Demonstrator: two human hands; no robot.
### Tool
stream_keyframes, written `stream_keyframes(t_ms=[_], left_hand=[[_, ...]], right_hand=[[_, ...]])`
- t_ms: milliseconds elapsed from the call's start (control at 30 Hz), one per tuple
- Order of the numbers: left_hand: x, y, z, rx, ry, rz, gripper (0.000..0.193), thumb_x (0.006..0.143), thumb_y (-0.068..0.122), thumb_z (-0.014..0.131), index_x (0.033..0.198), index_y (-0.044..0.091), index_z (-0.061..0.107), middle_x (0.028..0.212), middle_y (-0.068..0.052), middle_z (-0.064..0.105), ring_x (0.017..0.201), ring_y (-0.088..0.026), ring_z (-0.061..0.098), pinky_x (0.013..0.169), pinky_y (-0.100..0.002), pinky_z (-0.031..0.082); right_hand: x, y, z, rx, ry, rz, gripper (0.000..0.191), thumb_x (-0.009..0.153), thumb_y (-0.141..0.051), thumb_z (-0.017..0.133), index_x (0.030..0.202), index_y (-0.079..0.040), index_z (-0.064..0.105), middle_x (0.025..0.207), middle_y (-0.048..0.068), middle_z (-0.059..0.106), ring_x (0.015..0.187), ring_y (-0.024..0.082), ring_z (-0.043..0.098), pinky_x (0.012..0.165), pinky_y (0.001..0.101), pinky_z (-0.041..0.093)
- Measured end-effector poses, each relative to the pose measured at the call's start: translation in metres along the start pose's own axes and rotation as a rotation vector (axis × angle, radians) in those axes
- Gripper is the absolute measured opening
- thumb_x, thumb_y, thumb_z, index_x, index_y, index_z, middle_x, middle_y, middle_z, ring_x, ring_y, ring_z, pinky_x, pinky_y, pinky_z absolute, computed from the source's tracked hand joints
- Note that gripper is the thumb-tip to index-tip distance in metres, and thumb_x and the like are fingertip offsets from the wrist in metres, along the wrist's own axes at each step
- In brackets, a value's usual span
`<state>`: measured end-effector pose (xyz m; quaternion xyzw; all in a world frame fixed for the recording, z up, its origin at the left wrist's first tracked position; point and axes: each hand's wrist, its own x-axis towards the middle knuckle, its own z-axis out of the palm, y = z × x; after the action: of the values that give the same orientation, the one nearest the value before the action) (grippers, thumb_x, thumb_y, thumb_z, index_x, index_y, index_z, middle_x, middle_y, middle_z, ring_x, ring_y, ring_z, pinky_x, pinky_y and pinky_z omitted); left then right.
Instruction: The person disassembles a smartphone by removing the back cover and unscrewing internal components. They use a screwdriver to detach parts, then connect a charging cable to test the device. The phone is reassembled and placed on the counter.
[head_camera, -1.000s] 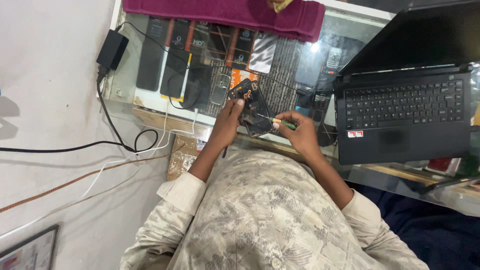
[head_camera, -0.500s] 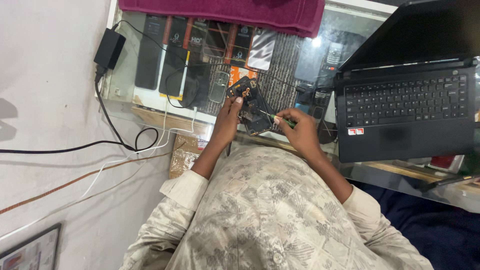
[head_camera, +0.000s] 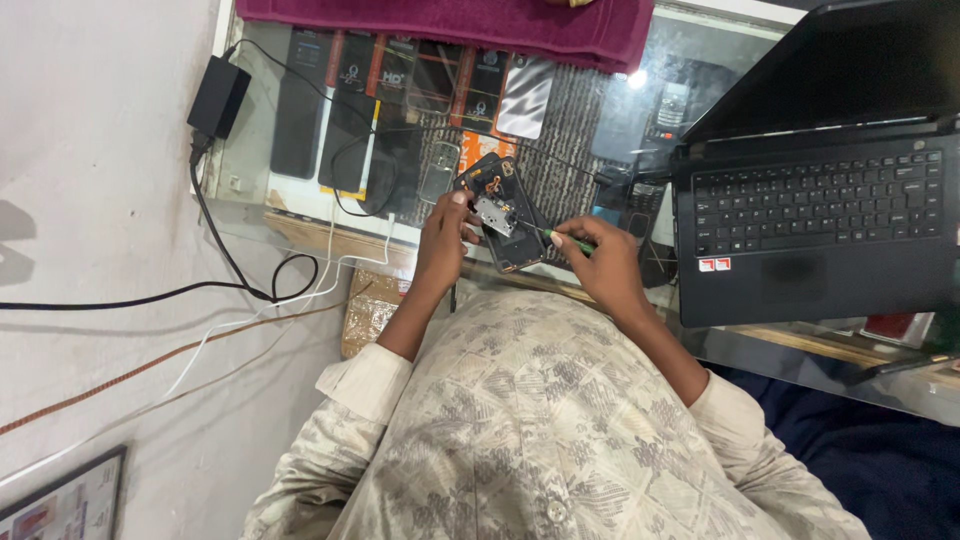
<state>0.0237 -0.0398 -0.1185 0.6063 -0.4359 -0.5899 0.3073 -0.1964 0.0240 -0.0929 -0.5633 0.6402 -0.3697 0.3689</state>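
A: Where was the opened phone (head_camera: 505, 212), and what was its condition?

B: It lay above the glass counter (head_camera: 620, 140), near the front edge, tilted with its top end pointing away and to the left. The back cover was off, and a metal shield and a small orange flex part were exposed inside the dark frame.

A: State the left hand (head_camera: 445, 240).

B: The left hand was clamped on the phone's left edge, thumb pressed on the upper face beside the metal shield, fingers wrapped beneath.

A: And the right hand (head_camera: 600, 262)?

B: The right hand was closed around a green-handled screwdriver (head_camera: 558, 236). The thin shaft ran leftward, and its tip met the phone just right of the metal shield. Whether the tip sat in a screw could not be told.

A: What surrounded the work area?

B: Under the glass, a row of dark phone boxes (head_camera: 400, 75) and a silver phone panel (head_camera: 526, 96) lay in the display case. A maroon cloth (head_camera: 450, 18) ran along the far edge. An open black laptop (head_camera: 815, 225) sat on the counter just right of the right hand, screen dark. At the left corner, a black power adapter (head_camera: 218, 97) rested on the counter, its black cable (head_camera: 225, 255) dropping over the edge and looping beside a white cable (head_camera: 330, 262). A brown cardboard box (head_camera: 368, 305) stood below the counter, next to the left forearm
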Motion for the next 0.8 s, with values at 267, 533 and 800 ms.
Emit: stream_keyframes(t_ms=[267,533,800], left_hand=[[-0.005,-0.004,-0.012,-0.146,-0.031,-0.012,0.060,0.103,0.054,0.038,0.129,0.006,0.062,0.091,-0.004,0.067,0.072,-0.011,0.062,0.058,-0.026,0.045],[-0.008,0.004,-0.002,-0.507,-0.352,-0.221,0.086,0.095,0.070,0.029,0.128,0.001,0.067,0.110,-0.015,0.077,0.089,-0.020,0.074,0.062,-0.031,0.051],[0.009,0.015,0.003,-0.727,-0.482,-0.336,0.087,0.094,0.073,0.036,0.123,-0.004,0.066,0.105,-0.024,0.073,0.089,-0.027,0.074,0.064,-0.037,0.056]], right_hand=[[-0.005,0.000,0.001,0.021,0.031,0.028,0.016,0.094,-0.014,0.076,0.102,-0.001,0.074,0.083,0.007,0.075,0.072,0.008,0.066,0.062,0.0267,0.050],[-0.011,0.001,0.009,0.245,-0.018,0.178,0.016,0.097,-0.016,0.072,0.103,-0.001,0.074,0.078,0.001,0.071,0.067,0.003,0.060,0.057,0.0215,0.046],[-0.016,-0.005,0.009,0.234,-0.023,0.244,0.016,0.098,-0.015,0.071,0.102,0.000,0.075,0.075,0.001,0.067,0.064,0.005,0.055,0.055,0.0236,0.041]])
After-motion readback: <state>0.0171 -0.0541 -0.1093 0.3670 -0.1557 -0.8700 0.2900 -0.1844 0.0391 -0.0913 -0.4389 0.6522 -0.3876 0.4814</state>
